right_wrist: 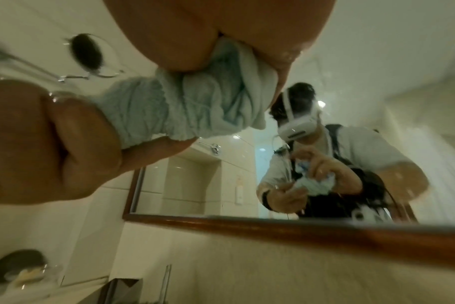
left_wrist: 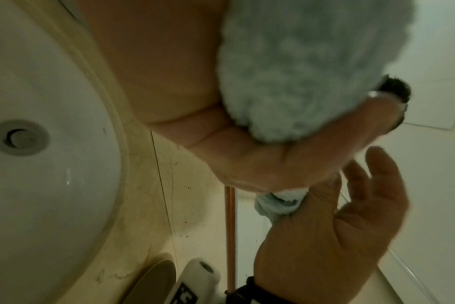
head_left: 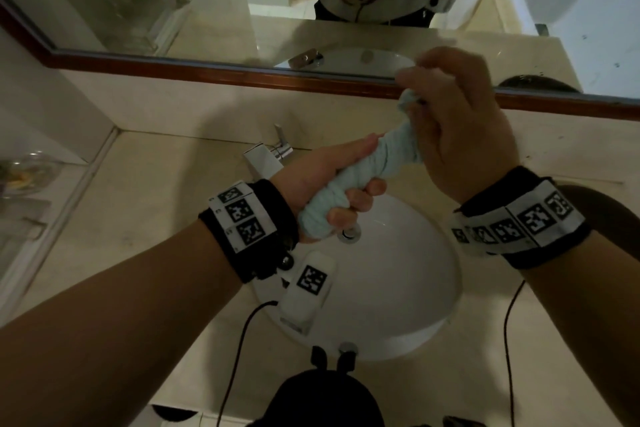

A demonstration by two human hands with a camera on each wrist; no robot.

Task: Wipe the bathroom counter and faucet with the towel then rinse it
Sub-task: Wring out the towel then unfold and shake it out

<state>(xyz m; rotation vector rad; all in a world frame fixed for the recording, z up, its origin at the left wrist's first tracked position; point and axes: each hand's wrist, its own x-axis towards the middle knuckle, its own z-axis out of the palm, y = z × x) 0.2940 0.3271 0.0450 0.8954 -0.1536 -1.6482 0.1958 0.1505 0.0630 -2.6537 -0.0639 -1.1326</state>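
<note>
A pale blue towel [head_left: 367,170] is twisted into a tight rope above the white sink [head_left: 408,288]. My left hand [head_left: 332,191] grips its lower end, fingers curled round it. My right hand [head_left: 460,135] grips the upper end, higher and to the right. The left wrist view shows the towel [left_wrist: 307,67] bunched in the left palm. Seen from the right wrist, the twisted towel [right_wrist: 185,111] runs between both hands. The chrome faucet [head_left: 273,152] stands behind the left wrist on the beige counter [head_left: 156,218].
A wood-framed mirror [head_left: 242,76] runs along the back wall, close behind my right hand. A glass dish [head_left: 24,173] sits on a ledge at the far left. The sink drain [head_left: 349,234] lies under the left hand. Cables hang from both wrists.
</note>
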